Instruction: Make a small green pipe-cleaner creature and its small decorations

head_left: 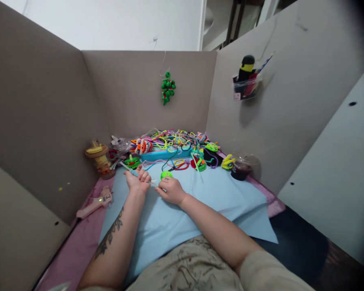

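At the back of the counter point(230, 190) lies a flat blue tray point(165, 154). It is filled and overflowing with pipe cleaners point(170, 139) of many colours, which lie tangled, and some hang over its front edge onto the light blue paper point(212, 194). On the right wall is fixed a clear holder point(246, 88). In it stands a black and yellow thing together with some pens; more detail is too small to see. A dark cup point(240, 169) stands at the right back corner of the paper, and its content is not visible. At the left back stands a small jar point(102, 161) with a yellow top. A pink glue gun point(94, 204) lies on the pink mat point(79, 246), left of the paper.

The left hand point(138, 178) is closed around a thin stick point(132, 171) with a light blue part. The stick is just above the paper, in the middle near the back. Its long axis goes diagonally: the far end points to the back and left, toward the jar, and the near end points to the right, toward the right hand point(172, 190). This hand rests on the paper with bent fingers that meet the near end of the stick; if they really grip it, I cannot tell. A green round piece point(166, 175) lies just behind the right hand, touching it or almost.
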Available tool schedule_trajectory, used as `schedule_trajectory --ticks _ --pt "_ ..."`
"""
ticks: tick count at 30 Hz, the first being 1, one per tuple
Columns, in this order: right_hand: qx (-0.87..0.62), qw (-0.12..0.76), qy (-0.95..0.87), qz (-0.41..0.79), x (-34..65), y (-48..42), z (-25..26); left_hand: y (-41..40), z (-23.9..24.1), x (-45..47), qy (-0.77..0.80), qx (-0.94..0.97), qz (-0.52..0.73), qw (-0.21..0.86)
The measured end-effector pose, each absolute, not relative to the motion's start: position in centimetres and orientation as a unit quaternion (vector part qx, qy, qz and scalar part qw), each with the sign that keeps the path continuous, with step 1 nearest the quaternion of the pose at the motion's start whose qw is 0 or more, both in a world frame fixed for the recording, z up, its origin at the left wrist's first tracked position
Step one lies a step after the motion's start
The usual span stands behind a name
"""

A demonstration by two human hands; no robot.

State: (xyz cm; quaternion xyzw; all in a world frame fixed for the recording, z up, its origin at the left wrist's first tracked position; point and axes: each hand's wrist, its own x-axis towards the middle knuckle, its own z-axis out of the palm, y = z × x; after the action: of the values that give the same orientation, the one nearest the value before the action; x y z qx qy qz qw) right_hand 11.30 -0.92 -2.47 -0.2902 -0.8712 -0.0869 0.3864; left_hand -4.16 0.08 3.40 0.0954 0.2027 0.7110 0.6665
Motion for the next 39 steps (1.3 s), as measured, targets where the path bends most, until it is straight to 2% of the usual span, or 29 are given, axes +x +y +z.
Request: schedule_trajectory --ticks 14,18,20,23,30,36,39 --pt "-0.275 0.411 -0.867 -0.059 13.1 -1.7 -1.7 0.8 4.5 -7.3 0.188 0.066 0.745 0.637" --pt "-0.259 0.484 -0.836 -0.002 18.1 -3.2 -0.6 0.9 4.6 -8.0 0.182 0.074 0.757 0.624" --pt "-0.298 0.555 -0.777 0.011 21.1 -3.8 0.4 1.0 4.7 -8.2 0.183 0.079 0.760 0.618" --pt "-0.374 0.597 -0.710 0.016 24.2 -3.7 1.6 1.1 4.5 -7.9 0.206 0.093 0.750 0.622" --pt "-0.449 0.536 -0.709 0.087 21.7 1.5 0.5 1.4 2.9 -4.7 0.352 0.203 0.654 0.638" --pt "-0.558 0.529 -0.627 0.121 17.9 5.2 -0.5 0.8 1.6 -2.7 0.433 0.383 0.594 0.559" --pt "-0.492 0.539 -0.632 0.261 16.0 4.2 -1.0 0.6 1.2 -1.9 0.454 0.488 0.564 0.488"
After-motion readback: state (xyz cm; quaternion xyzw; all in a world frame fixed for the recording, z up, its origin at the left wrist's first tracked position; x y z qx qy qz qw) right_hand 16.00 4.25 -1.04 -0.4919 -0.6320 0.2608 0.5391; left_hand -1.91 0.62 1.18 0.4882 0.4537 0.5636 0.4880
